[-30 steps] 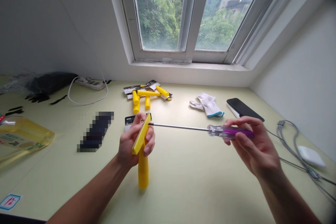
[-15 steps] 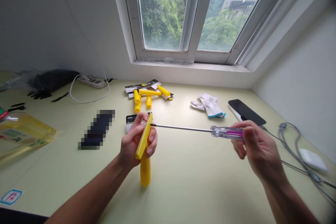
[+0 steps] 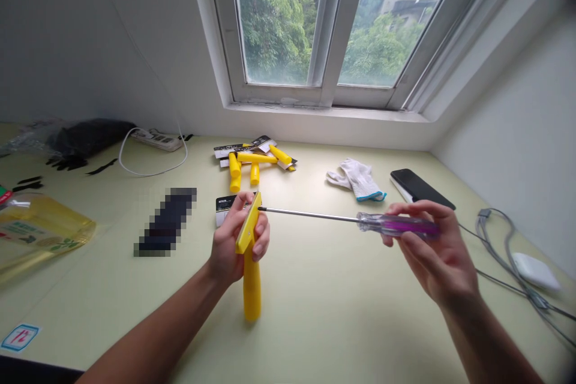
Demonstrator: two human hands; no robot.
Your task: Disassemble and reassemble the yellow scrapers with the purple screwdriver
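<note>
Our left hand (image 3: 228, 245) curls round the yellow scraper (image 3: 248, 228) above the table (image 3: 342, 306); our right hand (image 3: 443, 258) pinches the screwdriver (image 3: 366, 222) handle. We should hold the tip (image 3: 263, 209) straight and turn slowly, so it won't slip.

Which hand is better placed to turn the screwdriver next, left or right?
Right, most likely. The right hand already holds the screwdriver by its clear-and-purple handle, the tip at the head of the yellow T-shaped tool. The left hand is occupied gripping that tool.
</note>
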